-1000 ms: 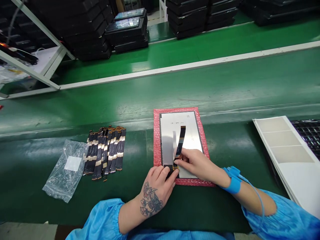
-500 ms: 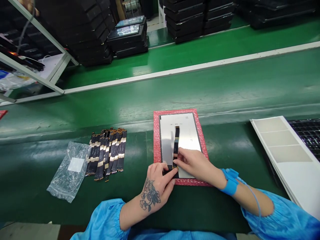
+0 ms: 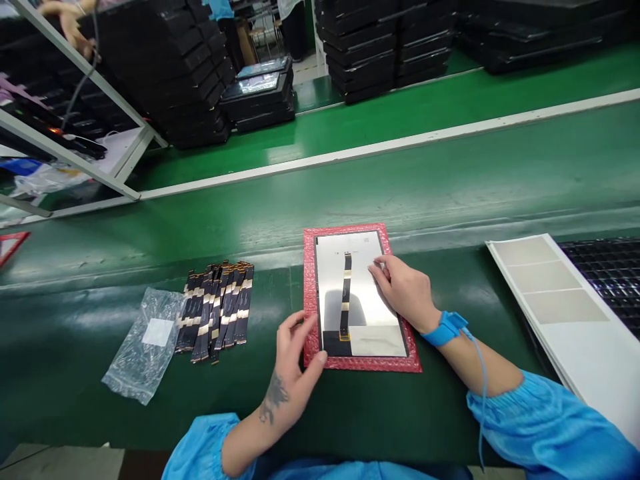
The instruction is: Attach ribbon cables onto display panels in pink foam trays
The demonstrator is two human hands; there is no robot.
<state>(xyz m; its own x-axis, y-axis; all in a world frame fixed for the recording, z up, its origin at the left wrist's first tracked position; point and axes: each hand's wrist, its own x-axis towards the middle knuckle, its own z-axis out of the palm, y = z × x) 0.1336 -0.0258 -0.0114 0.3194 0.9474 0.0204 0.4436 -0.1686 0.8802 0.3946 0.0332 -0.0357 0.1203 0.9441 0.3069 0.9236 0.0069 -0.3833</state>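
Observation:
A flat display panel (image 3: 367, 300) with a silvery back lies on a red bubble-wrap sheet (image 3: 310, 293). Along its middle runs a dark flex cable (image 3: 346, 287), its lower end at the black strip near the panel's bottom edge. My left hand (image 3: 297, 360) is open, fingers apart, with its thumb by the panel's lower left corner. My right hand (image 3: 403, 287) hovers at the panel's right side, fingers loosely bent and tips slightly apart; I see nothing in it. A blue wrist strap (image 3: 445, 329) circles my right wrist.
Several loose flex cables (image 3: 217, 310) lie in a pile to the left, beside a clear plastic bag (image 3: 145, 347). White sheets (image 3: 565, 313) lie at the right, near a black tray (image 3: 607, 267). Black stacked trays (image 3: 360, 53) stand behind a white rail (image 3: 320, 159). Another person's hand (image 3: 75, 30) shows top left.
My right hand has let go of the flex cable and moved up and right. My left hand has lifted off the panel's lower edge and moved left, fingers spreading. The cable now lies uncovered.

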